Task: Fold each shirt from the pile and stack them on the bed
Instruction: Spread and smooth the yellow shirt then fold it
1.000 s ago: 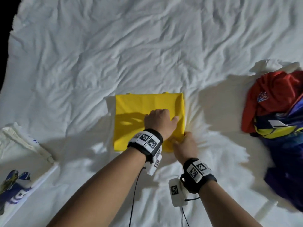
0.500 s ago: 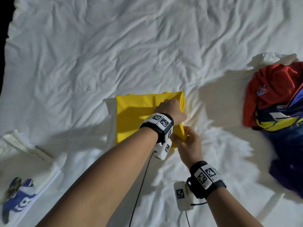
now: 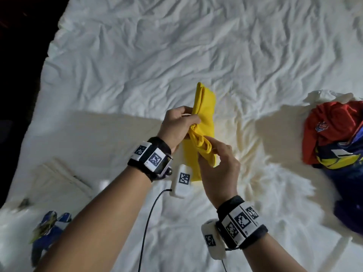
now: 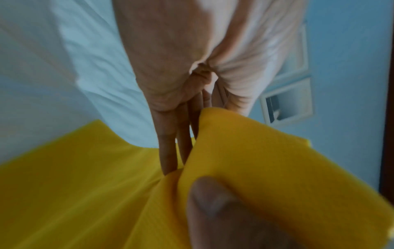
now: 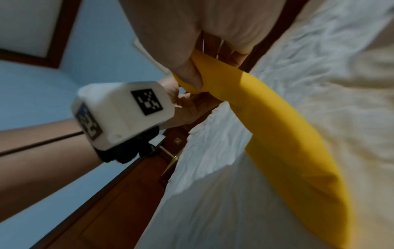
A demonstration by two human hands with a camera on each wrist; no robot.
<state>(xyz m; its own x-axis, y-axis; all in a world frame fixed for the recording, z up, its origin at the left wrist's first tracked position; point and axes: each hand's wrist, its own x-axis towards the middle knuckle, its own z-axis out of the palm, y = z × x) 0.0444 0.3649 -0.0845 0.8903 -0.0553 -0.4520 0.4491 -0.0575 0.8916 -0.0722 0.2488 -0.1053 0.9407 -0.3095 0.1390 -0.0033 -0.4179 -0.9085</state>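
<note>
Folded yellow shirt (image 3: 204,112) lifted above the white bed (image 3: 176,46), pinched by left hand (image 3: 176,126) and right hand (image 3: 220,169). Red shirt (image 3: 332,124) in the pile at right, crest unreadable. Square black-and-white markers on wristbands (image 3: 151,160).

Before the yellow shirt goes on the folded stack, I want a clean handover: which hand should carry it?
Probably the left. The stack lies on the person's left, and the left hand already grips the yellow shirt mid-length. The right hand pinches its lower bunched end and would have to cross over.
</note>
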